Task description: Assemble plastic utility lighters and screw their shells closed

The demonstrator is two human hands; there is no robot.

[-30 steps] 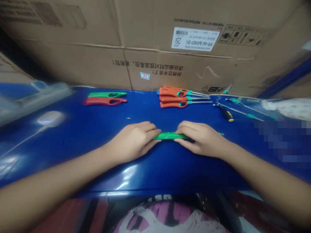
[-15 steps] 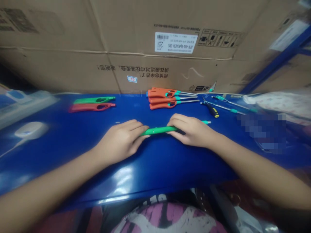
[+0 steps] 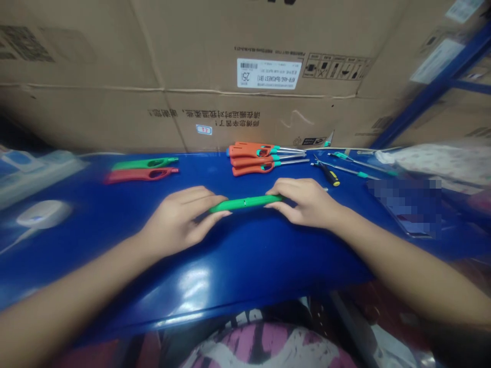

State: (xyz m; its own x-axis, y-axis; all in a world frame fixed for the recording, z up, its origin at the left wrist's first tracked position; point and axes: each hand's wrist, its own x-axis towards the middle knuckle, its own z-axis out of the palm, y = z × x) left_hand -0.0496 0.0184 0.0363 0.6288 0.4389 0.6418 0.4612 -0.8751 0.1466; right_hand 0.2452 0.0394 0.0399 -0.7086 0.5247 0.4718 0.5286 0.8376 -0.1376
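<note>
A green long-nosed lighter (image 3: 245, 203) is held level above the blue table, seen edge-on with a thin seam along it. My left hand (image 3: 186, 217) pinches its left end between thumb and fingers. Around the right part of the same lighter, my right hand (image 3: 303, 202) is closed, and its fingers hide most of that end. Behind my hands lies a stack of orange lighters (image 3: 253, 161) with metal nozzles. A green lighter body (image 3: 143, 163) and a red lighter body (image 3: 141, 175) lie side by side at the back left, without long nozzles.
A black and yellow screwdriver (image 3: 330, 176) lies behind my right hand, near loose metal nozzles (image 3: 345, 167) with teal ends. A pixelated flat object (image 3: 406, 207) lies at right. A white device (image 3: 44, 213) with a cable sits left. A large cardboard box (image 3: 207, 61) stands along the back.
My left hand has shifted slightly left along the green lighter, uncovering more of its left end. The view has turned a little; the other objects lie as before.
</note>
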